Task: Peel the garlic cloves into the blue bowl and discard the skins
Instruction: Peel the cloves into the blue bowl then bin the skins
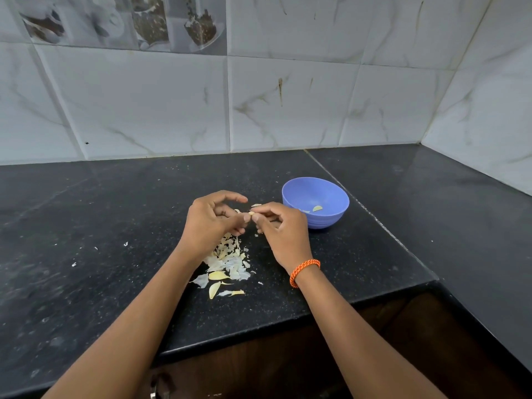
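We see a black speckled desk (115,226) set in a corner of white marbled wall tiles (288,105); one tile at upper left carries a printed picture of jars and cups (121,21), and we can read no writing or brand anywhere. A seam in the stone runs diagonally just right of the blue bowl (315,201), and below the desk's front edge there is a dark wooden cabinet front (273,370).

Two hands meet above the desk, just left of the bowl. The right hand (280,230) has its thumb and forefinger pinched on a small garlic clove (251,213), and the left hand (211,223), fingers curled, touches the same clove with its fingertips; the rest of the clove is hidden between the fingers. One orange braided bracelet (304,271) sits on the right wrist.

The single bowl stands on the desk beside the right hand, and inside it we count two pale pieces of peeled garlic (317,208), one clearer than the other.

One heap of garlic skins (227,262) lies on the desk under and near the left wrist, partly covered by the left forearm; too many flakes to count. A few stray skin bits (125,243) are scattered well to the left.
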Tool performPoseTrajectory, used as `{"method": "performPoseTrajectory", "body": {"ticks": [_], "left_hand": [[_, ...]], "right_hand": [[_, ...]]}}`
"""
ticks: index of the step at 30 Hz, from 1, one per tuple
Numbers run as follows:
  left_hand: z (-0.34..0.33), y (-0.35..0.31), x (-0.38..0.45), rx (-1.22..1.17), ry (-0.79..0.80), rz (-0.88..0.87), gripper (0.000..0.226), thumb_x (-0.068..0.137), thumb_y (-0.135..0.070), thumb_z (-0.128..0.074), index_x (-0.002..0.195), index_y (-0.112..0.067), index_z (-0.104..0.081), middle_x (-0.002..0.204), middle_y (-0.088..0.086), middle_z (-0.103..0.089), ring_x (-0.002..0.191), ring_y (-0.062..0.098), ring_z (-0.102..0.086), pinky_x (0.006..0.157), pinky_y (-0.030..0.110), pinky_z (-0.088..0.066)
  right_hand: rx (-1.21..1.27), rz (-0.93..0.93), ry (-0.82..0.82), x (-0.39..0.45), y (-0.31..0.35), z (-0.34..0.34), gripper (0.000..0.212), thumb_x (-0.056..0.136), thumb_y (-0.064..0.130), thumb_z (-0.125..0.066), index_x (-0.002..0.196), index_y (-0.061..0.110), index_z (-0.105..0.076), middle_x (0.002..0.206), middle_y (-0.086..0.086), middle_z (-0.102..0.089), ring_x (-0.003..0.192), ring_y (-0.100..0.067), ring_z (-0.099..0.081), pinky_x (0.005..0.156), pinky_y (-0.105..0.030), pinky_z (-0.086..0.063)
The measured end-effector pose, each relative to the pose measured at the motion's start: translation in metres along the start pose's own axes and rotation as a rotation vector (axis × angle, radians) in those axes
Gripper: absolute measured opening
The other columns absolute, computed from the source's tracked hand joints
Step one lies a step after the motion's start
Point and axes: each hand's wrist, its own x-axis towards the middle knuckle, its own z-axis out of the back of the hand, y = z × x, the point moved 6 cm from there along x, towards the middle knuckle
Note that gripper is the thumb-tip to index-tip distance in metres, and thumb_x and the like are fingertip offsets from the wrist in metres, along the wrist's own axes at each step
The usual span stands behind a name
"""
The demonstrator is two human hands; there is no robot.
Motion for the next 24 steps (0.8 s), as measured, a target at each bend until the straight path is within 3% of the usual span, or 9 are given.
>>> {"method": "performPoseTrajectory", "body": {"ticks": [2,5,8,14,18,24], "left_hand": [[0.002,0.001,0.001,0.165,-0.034,-0.045,0.017,0.094,-0.019,-0.084,0.11,-0.022,-0.079,0.07,0.004,-0.077,0.066,0.021,-0.076,0.068,0.034,-0.062],[0.001,-0.001,0.0,0.354,-0.075,-0.113,0.007,0.101,-0.025,-0.076,0.102,-0.03,-0.081,0.067,-0.008,-0.075,0.063,0.005,-0.07,0.07,0.029,-0.054],[0.001,-0.001,0.0,0.378,-0.082,-0.11,0.012,0.102,-0.023,-0.072,0.099,-0.031,-0.081,0.067,-0.011,-0.075,0.066,0.007,-0.071,0.071,0.035,-0.059],[0.007,0.001,0.0,0.404,-0.148,-0.102,0.014,0.103,-0.022,-0.071,0.099,-0.03,-0.081,0.067,-0.012,-0.074,0.068,0.009,-0.073,0.076,0.04,-0.062],[0.007,0.0,-0.001,0.426,-0.155,-0.109,0.013,0.103,-0.024,-0.071,0.098,-0.032,-0.081,0.067,-0.013,-0.073,0.066,0.009,-0.072,0.075,0.042,-0.063],[0.008,0.001,-0.001,0.44,-0.156,-0.091,0.012,0.102,-0.026,-0.072,0.097,-0.033,-0.081,0.067,-0.014,-0.073,0.066,0.01,-0.072,0.076,0.043,-0.063]], "right_hand": [[-0.138,0.055,0.014,0.002,0.004,0.001,0.014,0.098,0.007,-0.071,0.102,0.016,-0.081,0.097,0.004,-0.073,0.086,-0.009,-0.069,0.077,-0.023,-0.059],[-0.43,0.119,0.26,0.005,0.006,-0.012,0.015,0.103,0.012,-0.064,0.107,0.015,-0.078,0.103,-0.002,-0.068,0.092,-0.016,-0.064,0.082,-0.033,-0.054],[-0.629,0.139,0.431,0.002,0.009,-0.019,0.016,0.106,0.019,-0.061,0.113,0.015,-0.074,0.11,-0.007,-0.069,0.104,-0.027,-0.062,0.089,-0.043,-0.051],[-0.691,0.19,0.501,-0.003,0.016,-0.018,0.002,0.105,0.019,-0.064,0.106,0.018,-0.064,0.103,-0.003,-0.064,0.095,-0.025,-0.059,0.082,-0.042,-0.05],[-0.695,0.173,0.518,0.002,0.018,-0.016,0.012,0.101,0.018,-0.067,0.097,0.021,-0.056,0.091,0.0,-0.064,0.086,-0.023,-0.057,0.073,-0.04,-0.049],[-0.69,0.129,0.526,0.005,0.015,-0.018,0.012,0.099,0.019,-0.067,0.107,0.023,-0.074,0.099,-0.001,-0.071,0.091,-0.022,-0.063,0.076,-0.036,-0.051]]}}
